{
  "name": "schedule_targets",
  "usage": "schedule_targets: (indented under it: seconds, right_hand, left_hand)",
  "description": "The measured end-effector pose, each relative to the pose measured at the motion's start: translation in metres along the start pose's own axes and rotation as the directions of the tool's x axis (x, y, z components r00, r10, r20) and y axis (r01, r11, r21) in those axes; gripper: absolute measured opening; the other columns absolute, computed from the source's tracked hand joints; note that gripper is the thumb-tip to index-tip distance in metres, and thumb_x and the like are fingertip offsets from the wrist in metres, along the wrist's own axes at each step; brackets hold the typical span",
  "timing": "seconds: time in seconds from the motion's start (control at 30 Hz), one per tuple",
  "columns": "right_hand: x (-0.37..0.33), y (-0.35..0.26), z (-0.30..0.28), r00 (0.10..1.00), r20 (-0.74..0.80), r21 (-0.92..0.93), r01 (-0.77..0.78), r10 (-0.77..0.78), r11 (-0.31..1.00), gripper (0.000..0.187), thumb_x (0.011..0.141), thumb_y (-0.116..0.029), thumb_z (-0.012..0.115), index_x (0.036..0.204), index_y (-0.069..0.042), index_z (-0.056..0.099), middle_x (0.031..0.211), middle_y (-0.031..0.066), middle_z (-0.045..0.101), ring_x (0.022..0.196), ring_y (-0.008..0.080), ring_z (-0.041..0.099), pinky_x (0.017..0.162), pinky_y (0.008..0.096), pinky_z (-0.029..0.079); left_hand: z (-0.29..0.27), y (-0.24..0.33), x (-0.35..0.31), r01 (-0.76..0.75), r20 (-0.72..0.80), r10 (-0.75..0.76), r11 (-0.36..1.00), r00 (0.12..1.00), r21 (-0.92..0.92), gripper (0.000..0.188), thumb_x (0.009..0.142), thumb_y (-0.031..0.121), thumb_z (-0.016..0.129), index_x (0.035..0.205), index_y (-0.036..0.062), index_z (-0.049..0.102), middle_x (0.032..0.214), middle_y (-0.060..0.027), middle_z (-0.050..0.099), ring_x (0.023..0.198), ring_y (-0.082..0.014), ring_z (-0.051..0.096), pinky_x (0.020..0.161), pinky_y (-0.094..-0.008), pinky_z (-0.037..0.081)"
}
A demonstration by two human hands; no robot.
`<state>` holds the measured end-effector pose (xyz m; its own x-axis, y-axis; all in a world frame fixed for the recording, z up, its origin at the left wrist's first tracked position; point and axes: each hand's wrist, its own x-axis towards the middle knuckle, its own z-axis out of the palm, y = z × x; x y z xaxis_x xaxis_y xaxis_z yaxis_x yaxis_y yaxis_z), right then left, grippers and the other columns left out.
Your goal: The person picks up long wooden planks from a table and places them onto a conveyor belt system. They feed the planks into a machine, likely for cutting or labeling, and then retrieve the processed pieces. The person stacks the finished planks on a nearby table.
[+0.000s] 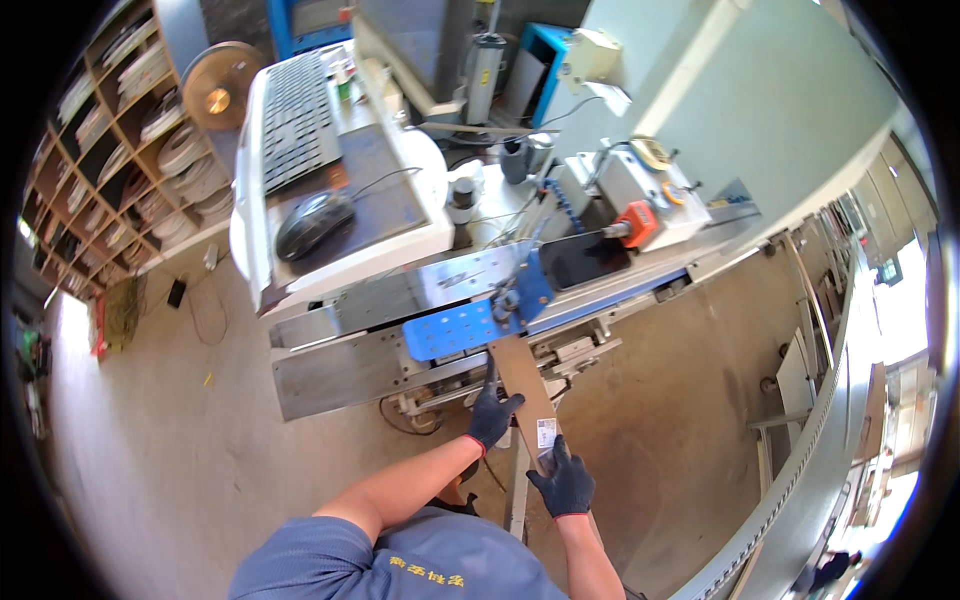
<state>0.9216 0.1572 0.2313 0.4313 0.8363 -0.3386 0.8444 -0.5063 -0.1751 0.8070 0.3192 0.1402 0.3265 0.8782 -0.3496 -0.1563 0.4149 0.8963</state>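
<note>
A: Hands?
B: Both in dark gloves. Left hand (493, 412): grip clamped on the long brown strip (527, 385), thumb over its left side, index finger stretched along it. Right hand (566, 486): grip clamped on it too, closer to the body, fingertips by the white label (546, 432). Undersides hidden.
A: Strip location?
B: Held out in front of the steel tabletop (325, 382), far end at the near edge, just beside the blue perforated plate (442, 334). Contact there, can't tell.
A: Surroundings?
B: Black slab (585, 260) toward the steel tabletop's right end, orange-red fitting (637, 224) just beside it. Beyond, white tabletop (375, 258): keyboard (298, 120) along the left edge, black mouse (312, 225) toward the near-left corner.
</note>
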Motion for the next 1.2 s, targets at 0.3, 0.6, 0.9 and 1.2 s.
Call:
schedule_targets:
  seconds: [0.3,0.6,0.9,1.2]
  right_hand:
    - [0.042,0.07,-0.002,0.976,-0.218,0.158,0.007,0.028,0.987,0.1,0.079,-0.046,0.078,0.158,-0.015,0.025,0.145,0.0295,0.046,0.11,0.0434,0.065,0.092,0.0514,0.054]
    - [-0.183,0.039,0.109,0.939,0.109,0.916,-0.222,0.326,0.335,0.049,0.086,-0.052,0.067,0.105,-0.007,0.071,0.081,0.0087,0.066,0.07,0.0179,0.059,0.063,0.0369,0.045]
    - [-0.497,-0.059,0.272,0.651,0.456,0.374,0.478,0.607,-0.794,0.036,0.099,-0.041,0.062,0.121,-0.014,0.055,0.11,0.0138,0.068,0.083,0.0237,0.066,0.069,0.0399,0.053]
    - [-0.679,-0.15,0.278,0.397,0.363,0.266,0.823,0.843,-0.502,0.042,0.099,-0.04,0.063,0.129,-0.014,0.05,0.106,0.0132,0.066,0.072,0.0181,0.061,0.067,0.0365,0.053]
  left_hand:
    - [0.033,-0.059,0.111,0.116,0.296,-0.094,0.992,0.951,-0.056,0.037,0.091,0.019,0.07,0.124,0.0091,0.055,0.092,-0.0049,0.064,0.067,-0.0165,0.062,0.048,-0.0321,0.05]
    - [-0.012,-0.07,0.044,0.02,0.524,-0.356,0.84,0.773,0.542,0.045,0.088,0.013,0.067,0.131,0.0047,0.056,0.088,-0.0102,0.064,0.061,-0.0188,0.062,0.05,-0.034,0.052]
    - [0.038,-0.221,-0.245,-0.688,0.899,-0.376,0.715,-0.225,0.127,0.041,0.089,0.023,0.069,0.121,-0.0022,0.064,0.106,-0.0176,0.069,0.089,-0.027,0.069,0.073,-0.0359,0.056]
    - [0.063,-0.16,-0.646,-0.603,0.695,-0.294,0.757,-0.657,-0.251,0.051,0.089,0.025,0.07,0.131,-0.002,0.06,0.123,-0.0221,0.067,0.113,-0.035,0.066,0.097,-0.0412,0.051]
